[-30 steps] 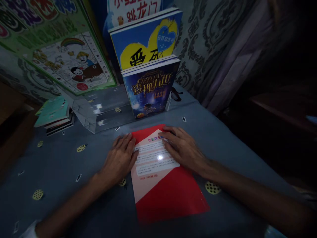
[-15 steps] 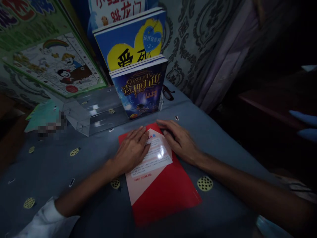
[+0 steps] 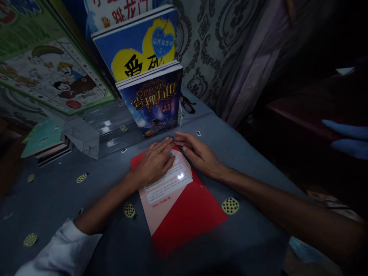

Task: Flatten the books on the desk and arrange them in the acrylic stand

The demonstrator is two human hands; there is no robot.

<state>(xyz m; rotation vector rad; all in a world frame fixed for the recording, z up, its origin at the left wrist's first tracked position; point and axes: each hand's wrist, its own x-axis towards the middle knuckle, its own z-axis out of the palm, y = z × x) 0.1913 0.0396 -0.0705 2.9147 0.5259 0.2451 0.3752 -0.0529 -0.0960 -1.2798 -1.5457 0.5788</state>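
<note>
Two hands come close together at the far end of a red book (image 3: 188, 214), which lies flat on the table (image 3: 106, 245) in front of the person. Its long axis runs away from the person on a slant, the near short edge toward the right and the far one toward the left. The print reads the right way up from where the person sits, so the top of the cover points away, toward the upright books. The left hand (image 3: 156, 163) lies palm down across the far left part of the cover, fingers stretched and close together, thumb a little apart, gripping nothing and hiding some of the print. The right hand (image 3: 199, 155) is at the far right corner, fingers loosely bent and pointing left, clasping nothing; whether its fingertips touch the left hand's cannot be told. Just beyond the corner stands a dark blue book (image 3: 152, 101), with a yellow and blue book (image 3: 120, 57) behind it. A clear stand (image 3: 87, 138) is to their left, a green book (image 3: 37, 57) leans further left, and a small stack (image 3: 47, 142) lies below that. Glasses (image 3: 188, 104) rest near the dark blue book's right side
</note>
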